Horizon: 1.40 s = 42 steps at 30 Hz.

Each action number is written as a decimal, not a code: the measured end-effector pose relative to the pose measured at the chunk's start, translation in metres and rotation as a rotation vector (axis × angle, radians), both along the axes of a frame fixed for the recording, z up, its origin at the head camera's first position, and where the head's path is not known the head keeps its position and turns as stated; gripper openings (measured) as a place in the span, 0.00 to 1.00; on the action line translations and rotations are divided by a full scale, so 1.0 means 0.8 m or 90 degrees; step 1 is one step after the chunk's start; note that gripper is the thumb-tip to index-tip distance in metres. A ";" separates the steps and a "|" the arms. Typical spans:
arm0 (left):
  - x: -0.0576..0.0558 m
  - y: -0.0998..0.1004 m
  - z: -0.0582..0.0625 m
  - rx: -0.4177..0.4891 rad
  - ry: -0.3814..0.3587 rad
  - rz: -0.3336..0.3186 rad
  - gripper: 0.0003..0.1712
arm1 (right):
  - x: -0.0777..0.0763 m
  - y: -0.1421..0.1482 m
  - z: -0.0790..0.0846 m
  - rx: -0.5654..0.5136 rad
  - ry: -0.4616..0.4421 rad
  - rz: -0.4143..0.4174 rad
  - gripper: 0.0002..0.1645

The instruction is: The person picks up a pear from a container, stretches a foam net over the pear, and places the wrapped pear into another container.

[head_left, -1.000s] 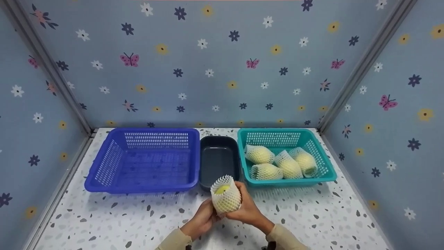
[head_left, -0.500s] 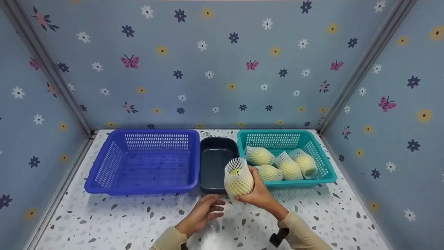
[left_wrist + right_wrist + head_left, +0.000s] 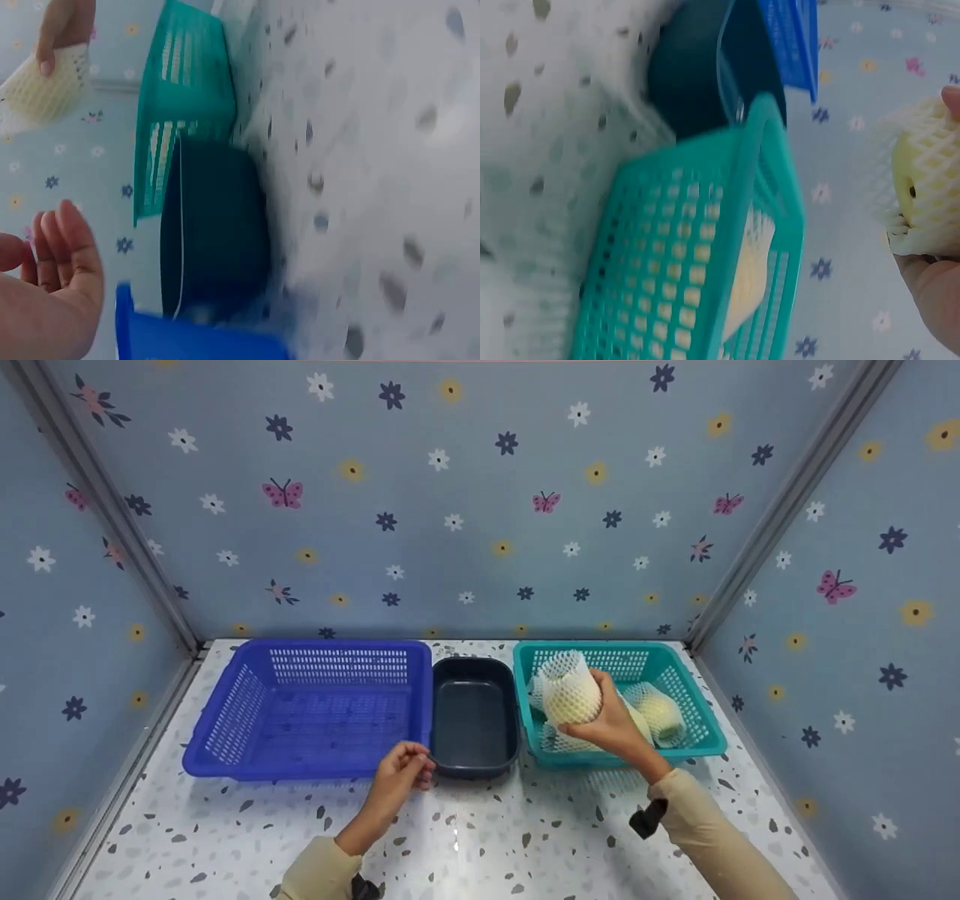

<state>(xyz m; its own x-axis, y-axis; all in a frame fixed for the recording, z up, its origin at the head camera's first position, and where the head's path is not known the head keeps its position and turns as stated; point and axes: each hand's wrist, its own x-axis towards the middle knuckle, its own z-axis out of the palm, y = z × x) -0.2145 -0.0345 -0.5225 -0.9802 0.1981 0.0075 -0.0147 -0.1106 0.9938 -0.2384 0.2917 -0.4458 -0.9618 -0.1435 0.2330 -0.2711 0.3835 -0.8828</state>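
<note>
My right hand [image 3: 616, 727] grips a pale yellow-green fruit [image 3: 574, 701] wrapped in a white foam net, held above the left part of the teal basket [image 3: 696, 712]. In the right wrist view, the fruit [image 3: 904, 176] shows a small dark spot at the net's open end. Several more netted fruits [image 3: 661, 718] lie in the basket, partly covered by the hand and the held fruit. My left hand [image 3: 397, 780] holds nothing; its fingers are loosely bent near the front right corner of the blue-purple basket [image 3: 307, 769]. The left wrist view shows that hand [image 3: 56, 285] apart from the containers.
Between the two baskets stands a dark rectangular tray [image 3: 474, 771]. All three containers are on a white speckled tabletop [image 3: 465, 840]. Flower-patterned panels [image 3: 465, 495] rise at the back and on both sides.
The right hand has carried the netted fruit away from the left hand, up and right to above the teal basket. The left hand let go of it and moved left toward the blue-purple basket.
</note>
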 end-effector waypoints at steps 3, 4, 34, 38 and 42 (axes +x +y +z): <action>-0.015 -0.017 0.004 -0.110 0.100 0.058 0.07 | -0.021 0.027 -0.008 0.040 -0.012 -0.027 0.53; -0.019 -0.022 0.004 -0.160 0.133 0.073 0.06 | -0.028 0.036 -0.012 0.056 -0.011 -0.034 0.53; -0.044 -0.043 -0.047 -0.629 0.333 0.180 0.05 | -0.138 0.134 -0.063 0.520 0.006 -0.157 0.47; -0.044 -0.044 -0.048 -0.629 0.348 0.189 0.07 | -0.148 0.133 -0.070 0.574 0.020 -0.147 0.45; -0.044 -0.043 -0.048 -0.625 0.340 0.181 0.07 | -0.154 0.132 -0.076 0.603 0.026 -0.155 0.43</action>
